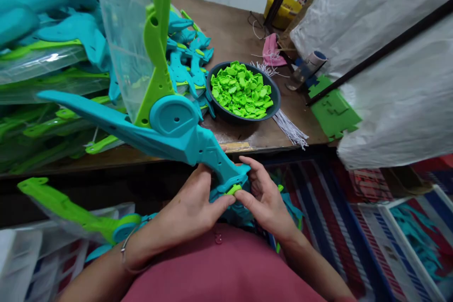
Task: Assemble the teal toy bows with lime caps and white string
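A teal toy crossbow body (170,134) with a bright green limb (157,42) standing up from its round hub stretches from the left down to my lap. My left hand (193,210) grips its handle end from the left. My right hand (267,198) holds the same end from the right. The fingertips of both hands pinch a small green plastic piece (234,189) set into the handle. A dark round bowl (274,99) heaped with the same small green pieces (241,89) sits on the wooden table just beyond.
Piles of bagged teal and green toy parts (53,56) fill the table's left side. White strings (292,130), a pink cloth (272,51), a tape roll (316,59), a green foam sheet (332,111) and a yellow tub (283,9) lie right. A white crate (406,231) stands low right.
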A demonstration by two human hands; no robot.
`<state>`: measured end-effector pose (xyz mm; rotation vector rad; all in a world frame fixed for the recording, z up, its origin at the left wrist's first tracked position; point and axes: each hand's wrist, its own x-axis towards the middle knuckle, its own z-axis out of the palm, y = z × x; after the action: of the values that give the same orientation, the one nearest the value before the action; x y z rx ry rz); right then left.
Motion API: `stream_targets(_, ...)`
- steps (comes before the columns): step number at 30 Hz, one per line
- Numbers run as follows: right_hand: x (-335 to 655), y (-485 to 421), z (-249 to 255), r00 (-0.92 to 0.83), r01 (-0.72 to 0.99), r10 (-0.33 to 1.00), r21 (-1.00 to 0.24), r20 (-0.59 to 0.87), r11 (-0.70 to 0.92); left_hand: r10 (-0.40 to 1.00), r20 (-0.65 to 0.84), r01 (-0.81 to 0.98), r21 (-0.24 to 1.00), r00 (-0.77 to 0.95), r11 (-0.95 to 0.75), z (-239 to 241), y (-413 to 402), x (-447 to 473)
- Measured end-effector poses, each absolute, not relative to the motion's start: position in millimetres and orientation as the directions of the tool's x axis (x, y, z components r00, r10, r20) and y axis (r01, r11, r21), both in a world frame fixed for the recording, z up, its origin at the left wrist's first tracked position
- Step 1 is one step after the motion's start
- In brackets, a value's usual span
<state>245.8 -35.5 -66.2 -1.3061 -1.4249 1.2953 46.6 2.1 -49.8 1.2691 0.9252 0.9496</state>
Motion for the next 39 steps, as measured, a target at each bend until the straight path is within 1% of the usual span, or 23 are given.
stream_targets(3, 242, -38, -67, -0.127, 0.158, 0.987, -0.984, -0.099, -0.078, 0.937, -0.038, -0.06, 0.996, 0.347, 0.062, -50, 1, 44)
stream_targets(7, 237, -38, -70, -0.123, 0.134, 0.983, -0.983, -0.139, -0.122, 0.937, -0.041, 0.031, 0.999, 0.347, 0.033, -60, -3, 39)
stream_targets(10, 235, -38, -72, -0.145, 0.121, 0.979, -0.985, -0.14, -0.123, 0.938, -0.053, 0.102, 0.995, 0.344, 0.019, -68, -7, 35)
stream_targets(15, 232, -40, -72, -0.133, 0.133, 0.981, -0.983, -0.144, -0.126, 0.904, -0.06, 0.301, 0.95, 0.424, -0.079, -72, -11, 26)
stream_targets(20, 231, -41, -71, -0.15, 0.101, 0.977, -0.986, -0.149, -0.135, 0.867, -0.04, 0.388, 0.904, 0.497, -0.181, -69, -10, 23)
stream_targets(25, 229, -39, -69, -0.154, 0.041, 0.97, -0.982, -0.189, -0.185, 0.891, -0.012, 0.364, 0.915, 0.454, -0.173, -72, -12, 27)
stream_targets(29, 225, -39, -67, -0.141, -0.098, 0.957, -0.959, -0.252, -0.267, 0.899, -0.009, 0.381, 0.907, 0.438, -0.177, -76, -13, 28)
stream_targets(32, 222, -39, -69, -0.123, -0.186, 0.954, -0.938, -0.274, -0.293, 0.898, -0.016, 0.37, 0.914, 0.439, -0.165, -76, -13, 27)
stream_targets(34, 222, -38, -69, -0.12, -0.17, 0.956, -0.943, -0.267, -0.285, 0.9, -0.021, 0.361, 0.92, 0.435, -0.152, -76, -13, 27)
stream_targets(36, 221, -38, -69, -0.122, -0.116, 0.959, -0.956, -0.256, -0.27, 0.904, -0.024, 0.361, 0.921, 0.426, -0.146, -77, -14, 26)
stream_targets(39, 219, -38, -65, -0.108, -0.064, 0.955, -0.957, -0.275, -0.283, 0.911, -0.025, 0.37, 0.918, 0.412, -0.142, -77, -14, 26)
